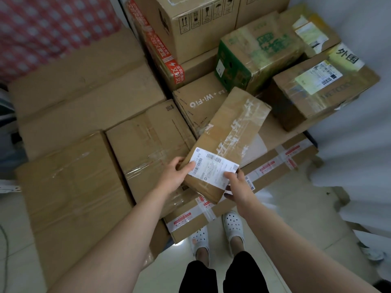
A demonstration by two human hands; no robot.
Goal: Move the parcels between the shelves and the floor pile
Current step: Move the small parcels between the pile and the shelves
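Note:
A long brown cardboard parcel [229,136] with clear tape and a white shipping label is held tilted above the floor pile. My left hand [176,173] grips its near left corner, thumb on the label's edge. My right hand [238,183] grips the near right corner, fingers under the box and thumb on the label. Below it lie a flat box with red-and-white tape [273,166] and a box printed Wi-Fi 6 [198,104].
Large brown cartons [69,187] fill the floor at left. Stacked at the back are a green-printed box [254,58], a labelled box [319,92] and a tall carton [190,24]. My white shoes [232,227] stand on the pale tiled floor at the pile's edge.

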